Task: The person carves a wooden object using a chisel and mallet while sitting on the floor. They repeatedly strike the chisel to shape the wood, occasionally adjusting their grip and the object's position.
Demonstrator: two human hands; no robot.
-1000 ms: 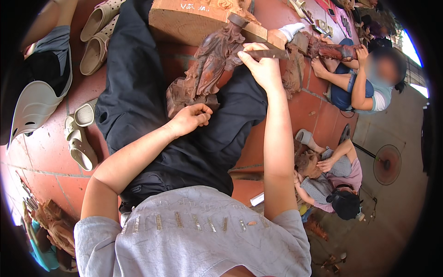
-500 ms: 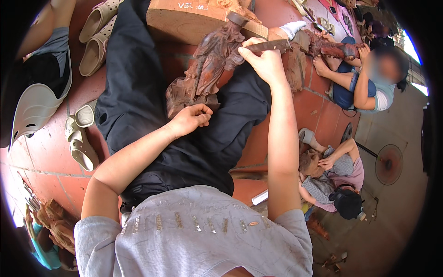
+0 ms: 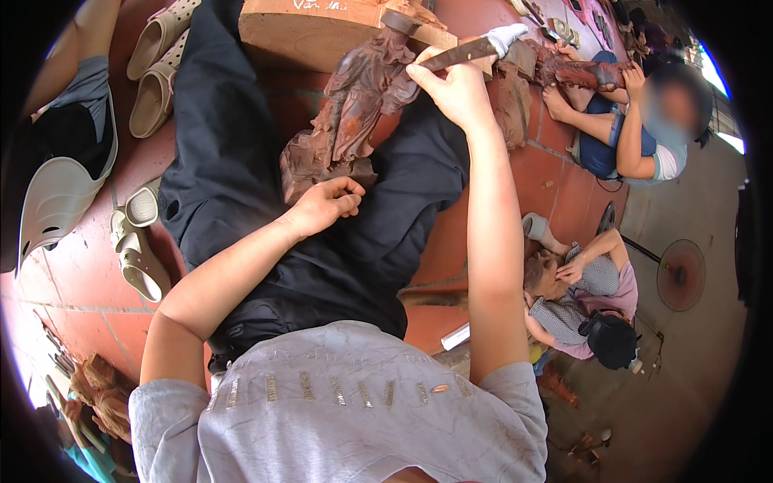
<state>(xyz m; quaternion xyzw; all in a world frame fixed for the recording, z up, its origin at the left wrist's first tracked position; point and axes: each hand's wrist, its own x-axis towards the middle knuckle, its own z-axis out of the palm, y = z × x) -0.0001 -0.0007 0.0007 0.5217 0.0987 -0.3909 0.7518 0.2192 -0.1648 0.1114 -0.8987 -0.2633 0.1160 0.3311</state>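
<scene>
A dark reddish-brown carved wooden figure [image 3: 358, 113] leans between my thighs, its rough base [image 3: 326, 171] toward me and a flat round cap-like piece [image 3: 400, 22] at its far end. My right hand [image 3: 459, 92] is closed round a long, flat brown strip-like tool [image 3: 463, 55] beside the figure's upper part. From this hand the tool points right; whether its near end touches the carving I cannot tell. Against the near side of the base rests my left hand [image 3: 326, 208], its fingers curled in. Anything inside those fingers is hidden.
A thick wood block [image 3: 322, 40] lies beyond the figure, with a rough wood chunk [image 3: 512, 105] to the right. Pale clogs [image 3: 153, 97] stand on the red tiles at left. Nearby people sit with carvings; a fan [image 3: 680, 275] stands at far right.
The strip-like tool has tilted, its right end now higher. My right hand has shifted slightly up and left. The whole view has moved a little; my left hand stays by the base.
</scene>
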